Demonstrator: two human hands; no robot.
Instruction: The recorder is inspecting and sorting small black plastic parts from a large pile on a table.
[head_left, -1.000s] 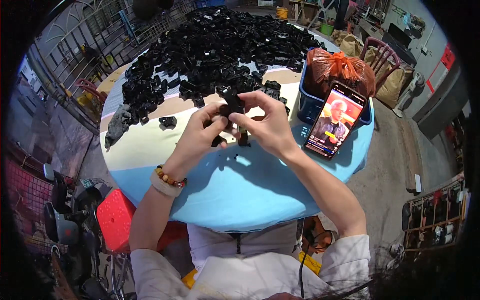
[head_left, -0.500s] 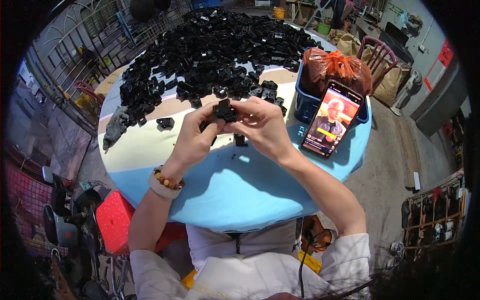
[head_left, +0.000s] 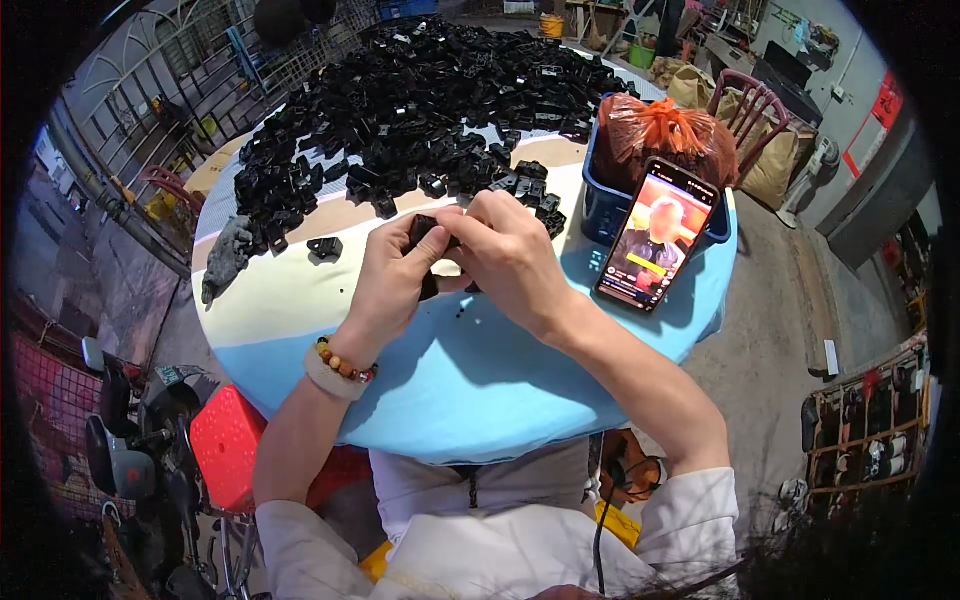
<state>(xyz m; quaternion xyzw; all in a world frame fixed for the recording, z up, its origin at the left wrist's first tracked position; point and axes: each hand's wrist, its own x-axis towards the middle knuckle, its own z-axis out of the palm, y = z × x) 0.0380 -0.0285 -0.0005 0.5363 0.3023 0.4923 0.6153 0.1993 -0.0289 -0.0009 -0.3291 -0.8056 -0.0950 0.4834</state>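
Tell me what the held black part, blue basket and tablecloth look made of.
Black part: perhaps hard plastic, from its crisp edges; partly covered, finish unclear.
Blue basket: likely smooth plastic, from its even colour and stiff rim.
Tablecloth: matte, seemingly fabric, from its soft drape.

Left grip pinches; right grip adjoins, apparently curled.

Small writing on a phone and marks on a red sheet, none of it legible.
Pale lines of lettering run low on the phone's screen, near a yellow strip, too fine to make out. Beyond the phone, up and to its right, the red sheet on the grey wall bears dark marks.
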